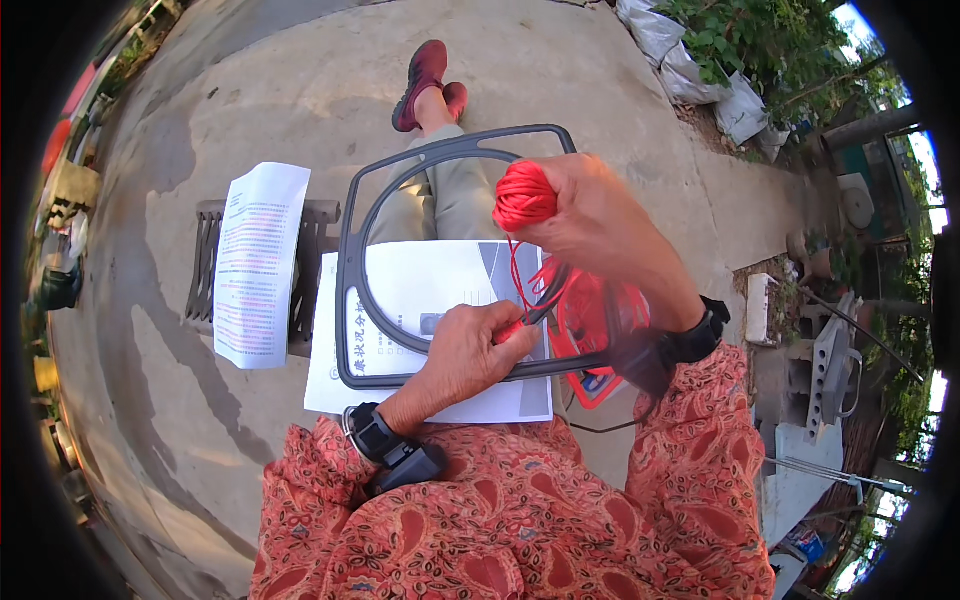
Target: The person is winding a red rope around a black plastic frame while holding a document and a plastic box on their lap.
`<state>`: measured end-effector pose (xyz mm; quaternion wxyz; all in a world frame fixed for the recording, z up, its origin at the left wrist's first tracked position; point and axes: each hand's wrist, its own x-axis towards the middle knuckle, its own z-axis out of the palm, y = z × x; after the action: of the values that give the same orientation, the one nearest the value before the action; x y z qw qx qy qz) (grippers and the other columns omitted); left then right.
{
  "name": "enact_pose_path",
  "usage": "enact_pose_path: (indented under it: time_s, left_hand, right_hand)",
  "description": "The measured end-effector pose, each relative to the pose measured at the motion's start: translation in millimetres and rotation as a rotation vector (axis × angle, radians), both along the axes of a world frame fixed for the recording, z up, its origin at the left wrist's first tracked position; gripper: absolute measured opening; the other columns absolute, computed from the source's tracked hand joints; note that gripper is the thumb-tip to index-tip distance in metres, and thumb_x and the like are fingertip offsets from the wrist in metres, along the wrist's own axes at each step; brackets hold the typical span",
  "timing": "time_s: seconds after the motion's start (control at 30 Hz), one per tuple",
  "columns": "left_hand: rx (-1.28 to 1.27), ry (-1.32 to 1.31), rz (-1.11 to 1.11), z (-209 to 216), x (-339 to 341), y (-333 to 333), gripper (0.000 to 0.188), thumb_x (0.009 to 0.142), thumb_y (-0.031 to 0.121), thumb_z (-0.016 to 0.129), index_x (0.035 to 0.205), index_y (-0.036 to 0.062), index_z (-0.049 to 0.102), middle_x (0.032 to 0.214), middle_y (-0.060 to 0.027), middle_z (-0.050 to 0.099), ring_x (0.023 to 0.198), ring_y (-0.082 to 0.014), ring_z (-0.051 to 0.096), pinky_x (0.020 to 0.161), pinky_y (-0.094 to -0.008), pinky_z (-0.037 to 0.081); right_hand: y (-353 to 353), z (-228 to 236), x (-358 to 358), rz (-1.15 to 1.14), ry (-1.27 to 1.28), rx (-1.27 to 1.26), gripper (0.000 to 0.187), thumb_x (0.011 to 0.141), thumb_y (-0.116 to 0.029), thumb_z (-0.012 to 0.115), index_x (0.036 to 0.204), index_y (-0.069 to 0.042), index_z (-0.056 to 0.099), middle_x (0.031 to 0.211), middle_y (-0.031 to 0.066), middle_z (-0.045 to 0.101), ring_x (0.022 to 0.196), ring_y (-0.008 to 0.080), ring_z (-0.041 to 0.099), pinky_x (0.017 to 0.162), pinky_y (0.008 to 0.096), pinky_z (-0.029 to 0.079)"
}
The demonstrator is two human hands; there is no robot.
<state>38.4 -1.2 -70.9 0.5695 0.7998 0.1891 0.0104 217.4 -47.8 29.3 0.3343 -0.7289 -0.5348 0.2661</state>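
My left hand (460, 355) is closed on the lower right part of a dark grey plastic frame (385, 381) with a large round opening. Strands of red cord (520, 275) run by its fingertips and loop about the frame's right side. My right hand (600, 210), slightly blurred, is wrapped round a wound ball of red cord (525, 196) above the frame's right edge. A few strands hang from the ball toward my left fingers. Beneath the frame, white printed sheets (400, 270) lie across my lap.
To the left, a printed sheet (262, 265) rests on a grey slatted stool (205, 285). A red basket (605, 310) sits by my right thigh, partly hidden by my arm. White sacks (690, 75) and a grey hollow block (828, 365) stand at the right.
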Motion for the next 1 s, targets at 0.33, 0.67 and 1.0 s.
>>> enact_pose_path:
  time_s: [0.33,0.67,1.0]
  left_hand:
    - [0.249,-0.133,0.004,8.6,-25.3,-2.0,0.026,0.093,0.020,0.057,0.076,0.0015,0.062,0.061,-0.0194,0.058,0.058,-0.0406,0.058,0.052,-0.0474,0.043]
    - [0.509,-0.155,-0.100,18.8,-52.0,-2.0,0.017,0.092,0.017,0.058,0.080,0.0050,0.057,0.064,-0.0131,0.061,0.059,-0.0334,0.061,0.053,-0.0456,0.046]
    - [0.621,-0.071,-0.142,7.5,-85.3,7.2,0.017,0.091,0.019,0.061,0.080,0.0064,0.057,0.066,-0.0105,0.062,0.064,-0.0289,0.063,0.055,-0.0417,0.048]
  right_hand:
    - [36.5,-12.8,4.5,0.079,0.012,-0.054,0.031,0.082,-0.014,0.067,0.106,-0.001,0.052,0.082,0.0088,0.062,0.073,0.0172,0.059,0.070,0.0328,0.050]
    - [30.4,-32.2,-23.3,0.448,-0.215,0.213,0.026,0.079,-0.007,0.061,0.105,-0.008,0.058,0.092,0.0103,0.061,0.095,0.0328,0.059,0.084,0.0448,0.043]
    - [50.2,-120.7,-37.1,0.265,-0.324,0.138,0.030,0.078,-0.019,0.065,0.103,-0.005,0.057,0.095,0.0136,0.063,0.096,0.0340,0.059,0.083,0.0465,0.044]
